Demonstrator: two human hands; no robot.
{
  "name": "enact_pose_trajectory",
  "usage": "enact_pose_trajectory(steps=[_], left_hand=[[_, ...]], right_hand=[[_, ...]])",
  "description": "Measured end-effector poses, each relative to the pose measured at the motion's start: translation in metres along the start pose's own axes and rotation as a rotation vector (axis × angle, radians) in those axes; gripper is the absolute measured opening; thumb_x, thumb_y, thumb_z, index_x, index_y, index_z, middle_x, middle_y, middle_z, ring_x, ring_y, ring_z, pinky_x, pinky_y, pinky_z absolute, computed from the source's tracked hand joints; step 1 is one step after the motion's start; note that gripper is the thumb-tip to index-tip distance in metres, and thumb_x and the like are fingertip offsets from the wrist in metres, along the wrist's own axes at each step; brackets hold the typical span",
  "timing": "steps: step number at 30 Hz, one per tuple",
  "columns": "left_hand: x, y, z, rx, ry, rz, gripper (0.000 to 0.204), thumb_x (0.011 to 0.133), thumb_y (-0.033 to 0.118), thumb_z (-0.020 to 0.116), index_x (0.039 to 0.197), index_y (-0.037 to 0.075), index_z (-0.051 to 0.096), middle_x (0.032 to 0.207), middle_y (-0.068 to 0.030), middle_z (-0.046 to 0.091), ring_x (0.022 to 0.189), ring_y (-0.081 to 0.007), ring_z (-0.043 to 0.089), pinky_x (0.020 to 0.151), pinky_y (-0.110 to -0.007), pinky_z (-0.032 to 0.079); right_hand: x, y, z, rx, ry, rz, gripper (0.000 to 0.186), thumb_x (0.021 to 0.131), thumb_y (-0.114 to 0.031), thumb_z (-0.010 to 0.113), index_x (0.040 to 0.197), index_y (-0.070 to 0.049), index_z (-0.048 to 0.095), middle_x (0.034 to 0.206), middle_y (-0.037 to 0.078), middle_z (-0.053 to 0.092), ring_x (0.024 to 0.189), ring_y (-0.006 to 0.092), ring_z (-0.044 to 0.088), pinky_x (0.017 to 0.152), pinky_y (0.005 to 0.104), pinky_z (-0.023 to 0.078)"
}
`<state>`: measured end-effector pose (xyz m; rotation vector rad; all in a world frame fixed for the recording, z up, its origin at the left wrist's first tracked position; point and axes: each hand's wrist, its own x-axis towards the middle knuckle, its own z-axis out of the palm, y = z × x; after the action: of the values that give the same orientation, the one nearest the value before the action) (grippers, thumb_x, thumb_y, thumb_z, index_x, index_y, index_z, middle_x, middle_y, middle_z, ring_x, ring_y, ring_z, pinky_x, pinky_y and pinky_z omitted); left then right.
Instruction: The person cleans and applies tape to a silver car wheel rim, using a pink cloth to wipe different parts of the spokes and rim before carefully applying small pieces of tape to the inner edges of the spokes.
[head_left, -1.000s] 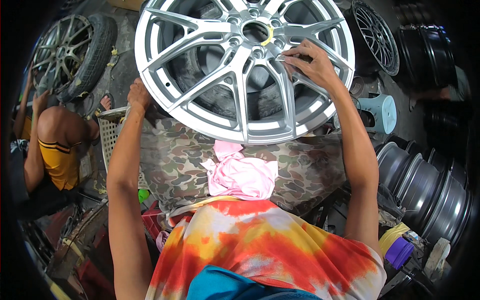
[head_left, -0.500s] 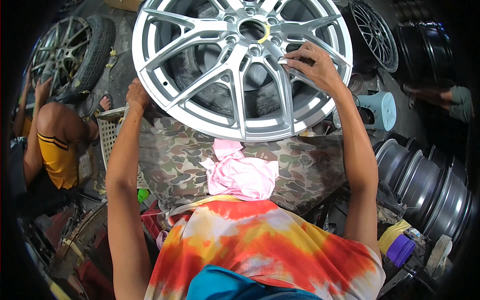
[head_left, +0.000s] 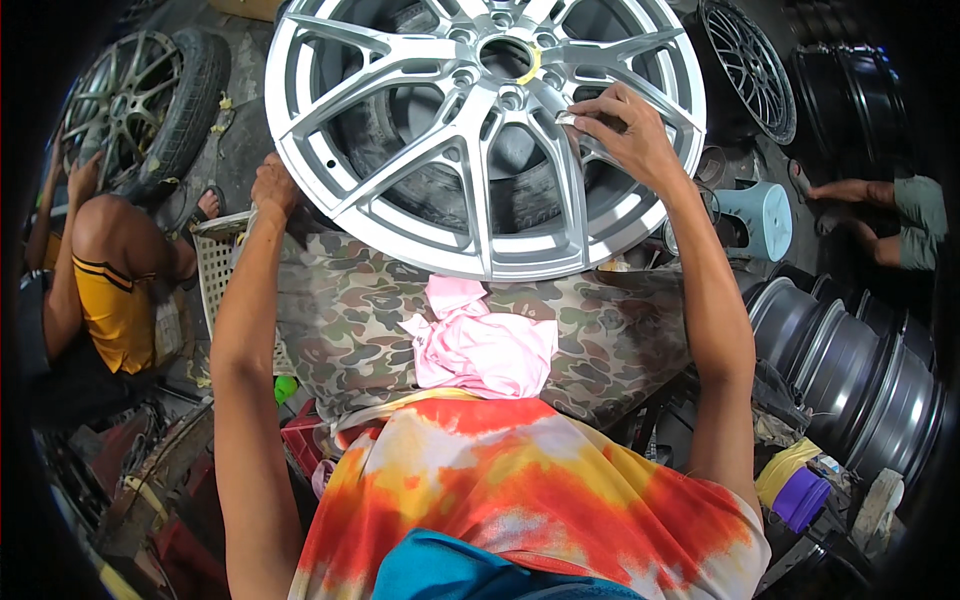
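Observation:
A large silver alloy wheel point(head_left: 487, 190) with split spokes lies face up in front of me, a patch of yellow on its centre bore. At its left edge my left hand point(head_left: 274, 186) is closed on the outer lip, the fingertips partly hidden. My right hand point(head_left: 628, 135) pinches a small pale folded piece point(head_left: 566, 118), perhaps paper or abrasive sheet, against a spoke right of the hub. Between the wheel and my body, a crumpled pink cloth point(head_left: 485, 350) rests on camouflage fabric point(head_left: 620, 340).
A light-blue plastic stool point(head_left: 768, 222) stands to the right, near stacked dark wheels point(head_left: 850, 360) and a black wheel point(head_left: 750, 70). A cream basket point(head_left: 215, 275) is by my left forearm. At left a person in yellow shorts point(head_left: 115, 310) handles a tyred wheel point(head_left: 125, 100). Another person's legs point(head_left: 870, 190) show at right.
My right hand has shifted very slightly on the spoke, still pinching the pale piece. My left hand stays put. At the right, more of the other person's legs has come into view.

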<state>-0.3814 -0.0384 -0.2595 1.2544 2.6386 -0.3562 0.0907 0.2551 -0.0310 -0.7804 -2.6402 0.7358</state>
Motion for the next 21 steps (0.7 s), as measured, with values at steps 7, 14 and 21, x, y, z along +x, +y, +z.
enact_pose_trajectory(steps=[7,14,21], left_hand=[[-0.011,0.011,-0.018,-0.012,0.023,-0.002,0.051,0.097,0.03,0.064,0.123,-0.011,0.052,0.118,-0.029,0.067,0.107,-0.0399,0.073,0.082,-0.047,0.063],[-0.007,0.008,-0.01,-0.058,0.066,-0.072,0.048,0.099,0.03,0.06,0.122,-0.012,0.052,0.114,-0.0285,0.068,0.105,-0.0392,0.074,0.08,-0.047,0.064],[-0.005,0.014,-0.01,-0.038,0.059,-0.064,0.045,0.1,0.027,0.058,0.123,-0.011,0.052,0.116,-0.0262,0.068,0.105,-0.0377,0.073,0.079,-0.047,0.064]], right_hand=[[-0.011,-0.007,-0.004,-0.052,-0.01,0.001,0.021,0.093,-0.019,0.076,0.111,-0.008,0.08,0.09,0.003,0.055,0.079,0.0149,0.059,0.07,0.0312,0.048],[-0.022,-0.013,-0.004,0.067,-0.004,0.095,0.022,0.093,-0.02,0.076,0.112,-0.01,0.08,0.093,0.005,0.056,0.081,0.0186,0.06,0.072,0.0341,0.05],[-0.024,-0.015,0.001,0.055,0.063,0.088,0.022,0.091,-0.018,0.078,0.112,-0.011,0.08,0.094,0.008,0.057,0.083,0.0232,0.062,0.072,0.0353,0.052]])
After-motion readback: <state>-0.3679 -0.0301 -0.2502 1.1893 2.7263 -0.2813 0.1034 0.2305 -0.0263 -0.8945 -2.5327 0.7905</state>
